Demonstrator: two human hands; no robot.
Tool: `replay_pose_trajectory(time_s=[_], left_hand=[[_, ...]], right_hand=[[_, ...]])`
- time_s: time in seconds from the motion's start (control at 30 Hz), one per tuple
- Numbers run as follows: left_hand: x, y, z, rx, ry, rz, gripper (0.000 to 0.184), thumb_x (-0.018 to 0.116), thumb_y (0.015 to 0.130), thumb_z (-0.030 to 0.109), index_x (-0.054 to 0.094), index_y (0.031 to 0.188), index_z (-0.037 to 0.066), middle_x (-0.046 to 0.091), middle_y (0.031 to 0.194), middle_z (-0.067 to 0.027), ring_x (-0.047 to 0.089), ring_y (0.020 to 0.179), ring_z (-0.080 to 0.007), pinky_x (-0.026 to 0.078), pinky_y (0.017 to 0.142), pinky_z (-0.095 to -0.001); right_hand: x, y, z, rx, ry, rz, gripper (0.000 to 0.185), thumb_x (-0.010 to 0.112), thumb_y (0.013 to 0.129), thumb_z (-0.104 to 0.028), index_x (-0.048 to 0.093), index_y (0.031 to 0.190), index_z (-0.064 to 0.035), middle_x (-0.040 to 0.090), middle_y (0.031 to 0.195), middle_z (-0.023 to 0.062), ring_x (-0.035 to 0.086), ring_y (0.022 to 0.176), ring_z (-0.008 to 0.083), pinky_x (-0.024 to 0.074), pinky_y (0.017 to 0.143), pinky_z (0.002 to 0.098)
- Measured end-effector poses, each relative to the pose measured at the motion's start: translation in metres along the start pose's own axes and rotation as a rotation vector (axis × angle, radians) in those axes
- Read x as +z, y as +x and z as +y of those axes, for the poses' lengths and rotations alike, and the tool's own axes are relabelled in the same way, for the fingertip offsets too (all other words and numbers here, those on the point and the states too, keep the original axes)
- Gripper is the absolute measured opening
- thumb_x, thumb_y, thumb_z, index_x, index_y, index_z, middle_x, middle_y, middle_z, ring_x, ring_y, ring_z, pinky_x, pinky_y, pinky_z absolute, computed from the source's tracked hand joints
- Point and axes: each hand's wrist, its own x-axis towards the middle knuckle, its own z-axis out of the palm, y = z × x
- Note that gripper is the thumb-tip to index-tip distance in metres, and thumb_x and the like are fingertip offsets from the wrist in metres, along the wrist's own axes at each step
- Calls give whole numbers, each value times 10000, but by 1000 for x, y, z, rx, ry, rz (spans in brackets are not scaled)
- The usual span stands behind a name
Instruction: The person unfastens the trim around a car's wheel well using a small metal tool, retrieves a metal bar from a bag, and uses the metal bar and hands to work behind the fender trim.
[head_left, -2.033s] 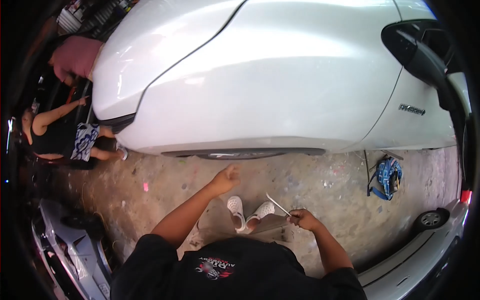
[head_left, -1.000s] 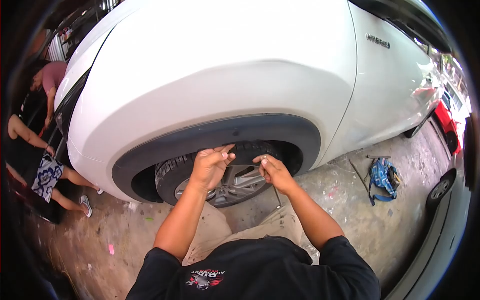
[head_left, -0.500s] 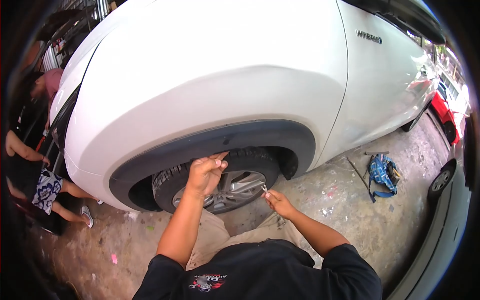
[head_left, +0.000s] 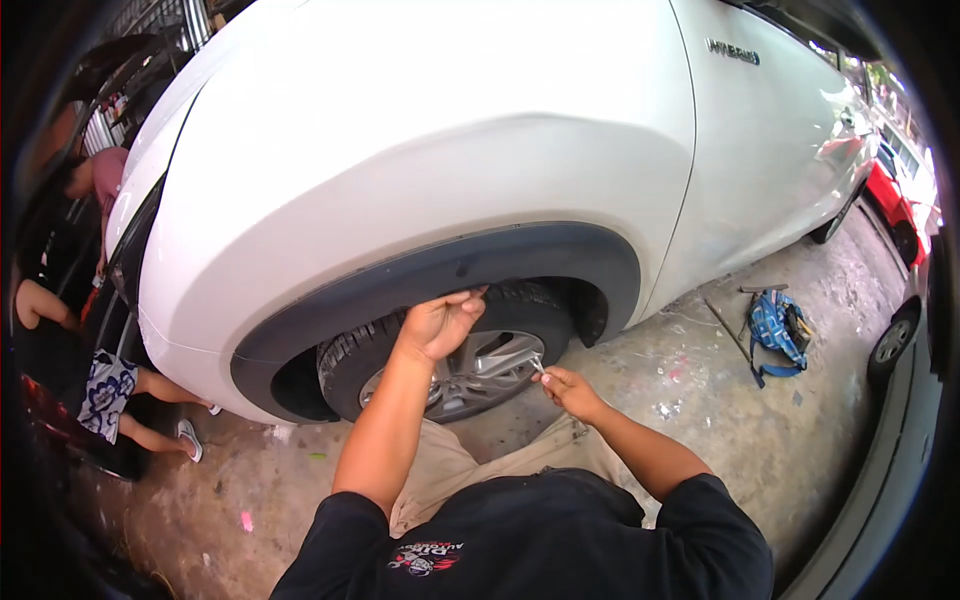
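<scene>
My left hand [head_left: 443, 323] is raised in front of the tyre [head_left: 345, 365], its fingers curled and the fingertips at the lower edge of the dark wheel arch trim [head_left: 400, 275]. Whatever those fingers pinch is hidden. Lower and to the right, my right hand [head_left: 572, 392] grips a small metal wrench [head_left: 538, 365], its forked end pointing up past the thumb. Behind that wrench is the alloy wheel [head_left: 500, 358]. The white fender [head_left: 440, 170] curves above both hands.
A blue patterned bag [head_left: 775, 330] lies on the concrete floor at right, beside a dark bar [head_left: 727, 328]. A grey car [head_left: 870, 450] stands along the right edge, a red car [head_left: 892, 205] farther back. Two people, one in a pink top [head_left: 108, 175], are at the car's front.
The view has shifted slightly, so both hands appear a little farther right. My left fingertips stay at the trim edge, and the wrench remains in my right hand.
</scene>
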Motion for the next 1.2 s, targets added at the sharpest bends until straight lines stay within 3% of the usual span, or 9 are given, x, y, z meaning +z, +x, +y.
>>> replay_pose_trajectory(time_s=[0.07, 0.17, 0.4, 0.57, 0.7, 0.77, 0.87, 1.07, 1.2], left_hand=[[-7, 15, -1, -123, -148, -119, 315, 670, 929, 45, 645, 1242, 75, 642, 1207, -80, 568, 1002, -207, 474, 705, -241], [-9, 24, -2, -161, -153, -150, 229, 685, 970, 178, 658, 1167, 66, 687, 1107, -64, 594, 950, -154, 462, 653, -225], [-30, 44, -1, -204, -136, -77, 167, 617, 1014, 215, 649, 1101, 76, 669, 1046, -52, 560, 869, -137, 475, 617, -206], [-23, 43, 6, -122, 154, -58, 126, 634, 1000, 231, 670, 1043, 118, 670, 1043, -38, 562, 858, -124, 470, 646, -259], [-25, 41, 11, -75, 295, -92, 164, 662, 985, 263, 681, 1085, 134, 681, 1092, -32, 592, 939, -143, 506, 760, -329], [-30, 41, 6, 50, 486, -11, 234, 686, 972, 308, 691, 1135, 140, 689, 1145, -32, 611, 1046, -175, 508, 879, -381], [-13, 37, 6, 96, 539, 26, 309, 736, 942, 346, 694, 1161, 132, 690, 1184, -37, 616, 1119, -210, 494, 952, -413], [-11, 33, 7, 59, 578, -116, 384, 814, 872, 401, 705, 1103, 115, 698, 1078, -36, 619, 961, -196, 504, 891, -409], [-2, 37, 4, 130, 568, -160, 369, 792, 893, 415, 708, 1092, 116, 696, 1038, -33, 606, 904, -189, 506, 862, -410]], right_hand=[[-2, -4, 1, 5, -35, 8, 270, 509, 1096, -243, 673, 1188, -50, 474, 742, -41, 422, 643, 64, 372, 591, 233], [-6, -8, 1, 22, -51, 20, 270, 507, 1096, -245, 672, 1194, -55, 476, 742, -39, 425, 643, 67, 372, 591, 231], [-12, -12, -3, 0, 25, 95, 272, 501, 1096, -245, 665, 1211, -62, 491, 739, -31, 437, 640, 72, 378, 591, 234], [5, -4, -51, -167, -89, 76, 288, 483, 1103, -243, 657, 1232, -53, 501, 738, -27, 433, 631, 67, 371, 584, 229], [34, 6, -130, -333, -39, 30, 298, 487, 1103, -249, 654, 1237, -41, 497, 735, -30, 421, 633, 60, 359, 584, 222], [42, 20, -148, -363, 21, 14, 297, 494, 1100, -248, 657, 1228, -34, 491, 734, -32, 417, 635, 62, 356, 587, 224], [47, 40, -159, -416, 107, -21, 297, 512, 1090, -244, 670, 1214, -26, 474, 735, -39, 413, 648, 61, 358, 591, 229], [55, 58, -166, -524, 154, -37, 302, 549, 1069, -249, 700, 1159, -3, 464, 728, -51, 409, 659, 58, 348, 591, 238], [50, 68, -167, -603, 93, -6, 331, 569, 1054, -267, 708, 1108, 29, 493, 707, -29, 403, 649, 72, 338, 613, 233]])
